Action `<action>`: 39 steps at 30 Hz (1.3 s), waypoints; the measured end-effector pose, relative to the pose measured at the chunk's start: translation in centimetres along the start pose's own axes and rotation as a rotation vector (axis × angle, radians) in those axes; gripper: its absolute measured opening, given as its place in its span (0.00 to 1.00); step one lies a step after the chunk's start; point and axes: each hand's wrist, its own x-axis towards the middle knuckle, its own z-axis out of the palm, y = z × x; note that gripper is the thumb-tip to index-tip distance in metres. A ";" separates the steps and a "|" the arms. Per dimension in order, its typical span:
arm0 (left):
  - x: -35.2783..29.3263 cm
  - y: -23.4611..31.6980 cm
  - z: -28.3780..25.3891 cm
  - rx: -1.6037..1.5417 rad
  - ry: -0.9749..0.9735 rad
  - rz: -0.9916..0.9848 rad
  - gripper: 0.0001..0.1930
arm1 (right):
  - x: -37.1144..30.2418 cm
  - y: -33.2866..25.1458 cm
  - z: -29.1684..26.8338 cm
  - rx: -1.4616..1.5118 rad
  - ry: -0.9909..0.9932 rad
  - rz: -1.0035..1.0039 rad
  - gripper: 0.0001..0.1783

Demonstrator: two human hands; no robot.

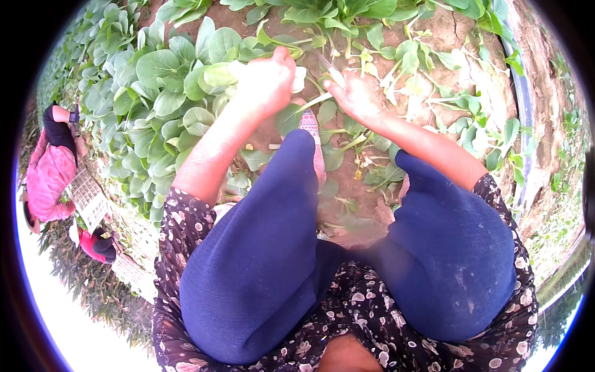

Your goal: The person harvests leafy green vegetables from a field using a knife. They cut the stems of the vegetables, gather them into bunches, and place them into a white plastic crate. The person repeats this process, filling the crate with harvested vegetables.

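My left hand (pixel 268 85) is closed around a leafy green plant that looks like bok choy (pixel 218 75). Its leaves stick out to the left of my fist, and its pale base shows on the right side. Just to the right, my right hand (pixel 358 98) grips a small knife (pixel 336 77) with a light handle; the thin blade points up and away, blurred against the soil. Between my hands lies a loose stem with a leaf (pixel 316 99). The two hands are close together but apart.
Dense bok choy (pixel 164 80) grows at the left, with more plants (pixel 347 11) ahead. Cut leaves (pixel 406 59) litter the soil. A dark hose (pixel 524 105) runs along the right. Far left, a person in pink (pixel 52 173) bends near a crate (pixel 90 195); another person (pixel 96 245) is behind.
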 end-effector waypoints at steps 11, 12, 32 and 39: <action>0.2 -0.6 0.4 -0.024 -0.039 -0.079 0.19 | 1.0 -0.1 1.3 0.030 -0.189 0.040 0.25; -0.1 -0.8 0.5 -0.035 -0.018 -0.076 0.20 | 1.2 -0.1 1.6 0.030 -0.253 0.069 0.25; -3.5 4.2 -9.2 -0.868 0.473 0.282 0.19 | -5.9 3.6 -10.2 0.945 -0.166 0.098 0.13; 0.3 3.1 -7.5 -1.611 0.021 -0.190 0.23 | -7.1 -4.3 -14.5 0.541 -0.162 -0.062 0.14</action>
